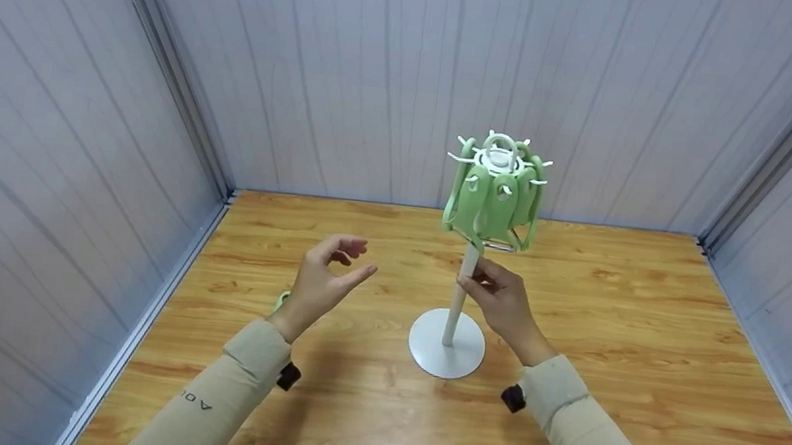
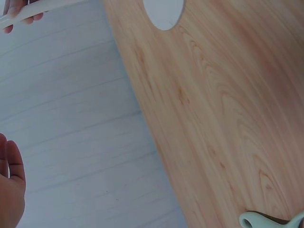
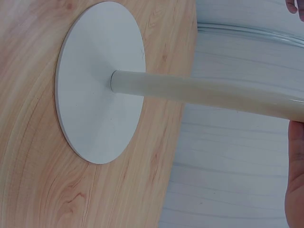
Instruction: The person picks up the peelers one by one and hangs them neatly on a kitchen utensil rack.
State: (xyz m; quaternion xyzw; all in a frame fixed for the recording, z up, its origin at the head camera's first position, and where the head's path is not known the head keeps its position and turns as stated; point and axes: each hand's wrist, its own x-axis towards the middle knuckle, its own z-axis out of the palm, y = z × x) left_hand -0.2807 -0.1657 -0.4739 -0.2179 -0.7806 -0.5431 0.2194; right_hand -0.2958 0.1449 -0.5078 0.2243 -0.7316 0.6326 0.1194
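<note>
A white stand with a pale pole [image 1: 456, 313] and a round base [image 1: 429, 341] stands upright on the table. Several green utensils [image 1: 472, 205] with holes in their handles hang from the white hooks at its top. My right hand [image 1: 503, 307] grips the pole just below them; the right wrist view shows the pole [image 3: 199, 92] rising from the round base [image 3: 102, 118]. Left of the stand, my left hand [image 1: 324, 282] is in the air, fingers loosely bent and thumb out, holding nothing. A green handle end [image 1: 282, 301] lies on the table, mostly hidden behind my left wrist.
Beneath everything is a wood-grain table [image 1: 623, 341]. Pale panel walls [image 1: 413, 81] stand at the back and on both sides. In the left wrist view, part of a green utensil [image 2: 261, 221] lies at the lower right.
</note>
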